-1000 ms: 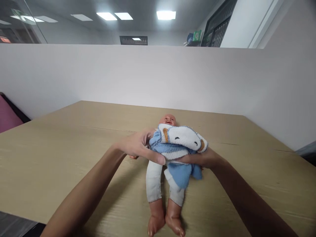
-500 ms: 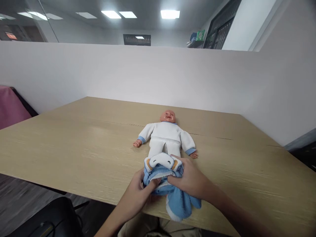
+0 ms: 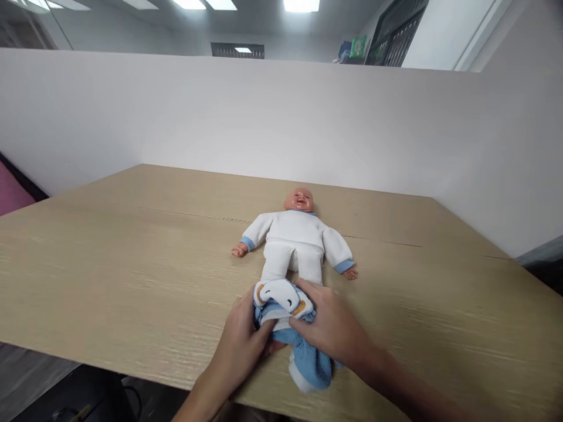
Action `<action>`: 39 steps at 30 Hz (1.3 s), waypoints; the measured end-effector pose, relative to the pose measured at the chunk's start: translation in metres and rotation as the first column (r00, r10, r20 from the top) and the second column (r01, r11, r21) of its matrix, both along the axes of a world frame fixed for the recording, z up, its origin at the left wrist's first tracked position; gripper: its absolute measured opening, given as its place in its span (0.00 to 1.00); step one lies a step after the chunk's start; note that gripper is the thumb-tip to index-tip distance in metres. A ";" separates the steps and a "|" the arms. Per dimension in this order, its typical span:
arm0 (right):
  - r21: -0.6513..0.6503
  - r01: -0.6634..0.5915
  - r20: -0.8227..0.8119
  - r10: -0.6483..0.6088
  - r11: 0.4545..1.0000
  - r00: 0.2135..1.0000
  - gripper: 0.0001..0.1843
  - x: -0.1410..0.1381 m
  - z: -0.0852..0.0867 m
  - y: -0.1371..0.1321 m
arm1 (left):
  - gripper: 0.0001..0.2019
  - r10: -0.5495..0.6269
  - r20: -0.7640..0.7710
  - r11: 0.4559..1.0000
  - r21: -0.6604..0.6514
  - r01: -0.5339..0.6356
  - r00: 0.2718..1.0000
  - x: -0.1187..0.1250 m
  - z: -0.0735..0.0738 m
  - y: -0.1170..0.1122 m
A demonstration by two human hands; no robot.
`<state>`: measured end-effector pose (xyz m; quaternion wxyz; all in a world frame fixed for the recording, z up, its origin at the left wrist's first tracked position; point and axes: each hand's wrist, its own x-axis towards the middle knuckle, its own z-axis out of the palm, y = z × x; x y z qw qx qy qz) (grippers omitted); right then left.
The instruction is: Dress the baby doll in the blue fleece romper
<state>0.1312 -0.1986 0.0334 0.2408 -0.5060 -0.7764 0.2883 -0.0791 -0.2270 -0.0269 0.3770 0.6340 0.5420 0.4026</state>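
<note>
At doll's (image 3: 295,241) feet, blue garment (image 3: 294,334) apparently gripped

A pale wood-grain tabletop (image 3: 109,258) carries a baby doll (image 3: 295,240) lying on its back, head toward the white partition, arms spread. Below the doll's legs, at the tabletop's near edge, a bunched blue-and-white cloth (image 3: 290,328) rests on the wood, one blue end hanging past the edge.
</note>
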 end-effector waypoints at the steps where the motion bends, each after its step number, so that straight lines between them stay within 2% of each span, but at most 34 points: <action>1: -0.005 -0.006 0.019 0.007 1.000 1.000 0.10 0.000 0.000 0.005 | 0.17 -0.003 -0.009 1.000 0.027 0.003 1.000 -0.002 0.001 0.005; 4: -0.005 -0.049 0.068 0.049 0.999 0.996 0.08 -0.001 0.002 0.017 | 0.16 -0.013 -0.029 0.997 0.081 0.016 0.999 -0.008 0.007 0.014; 7: -0.016 -0.099 0.088 0.100 0.995 0.991 0.05 -0.003 0.010 0.023 | 0.14 -0.041 -0.026 0.999 0.028 0.042 0.999 -0.014 0.019 0.014; 11: -0.074 -0.158 0.038 0.161 0.985 0.986 0.06 -0.005 0.027 0.014 | 0.18 -0.075 0.025 0.993 -0.091 0.077 0.997 -0.017 0.037 -0.003; 14: -0.178 -0.192 0.008 0.196 0.965 0.981 0.03 -0.008 0.036 0.003 | 0.18 -0.114 0.040 0.977 -0.177 0.119 0.993 -0.018 0.041 -0.019; 16: -0.198 -0.175 0.053 0.189 0.964 0.981 0.04 -0.009 0.035 -0.003 | 0.17 -0.124 0.001 0.968 -0.219 0.121 0.992 -0.018 0.039 -0.027; 20: -0.130 -0.101 0.163 0.121 0.986 0.979 0.07 -0.013 0.023 -0.010 | 0.16 -0.074 -0.154 0.972 -0.231 0.037 0.985 -0.020 0.027 -0.035; 24: -0.087 -0.058 0.161 0.072 0.994 0.984 0.26 -0.018 0.016 -0.017 | 0.18 -0.058 -0.177 0.986 -0.161 0.029 0.982 -0.021 0.015 -0.037; 27: -0.119 -0.038 0.160 0.057 0.992 0.985 0.34 -0.019 0.016 -0.021 | 0.21 -0.078 -0.081 0.989 -0.130 0.067 0.994 -0.021 0.010 -0.036; 30: -0.162 -0.043 0.060 0.053 0.986 0.997 0.34 -0.016 0.014 -0.019 | 0.21 -0.090 0.121 0.982 -0.156 0.109 0.989 -0.017 0.009 -0.034; 32: -0.167 -0.062 -0.045 0.055 0.984 0.997 0.32 -0.011 0.011 -0.016 | 0.20 -0.066 0.211 0.986 -0.139 0.096 0.975 -0.014 0.008 -0.032; 36: -0.154 -0.142 -0.233 0.104 0.978 0.967 0.29 -0.003 0.003 -0.006 | 0.17 0.005 0.223 0.999 -0.051 0.006 0.975 -0.011 0.003 -0.025; 39: -0.121 -0.168 -0.261 0.132 0.978 0.956 0.20 0.000 0.002 0.005 | 0.18 0.020 0.205 1.000 0.012 -0.023 0.979 -0.014 0.002 -0.014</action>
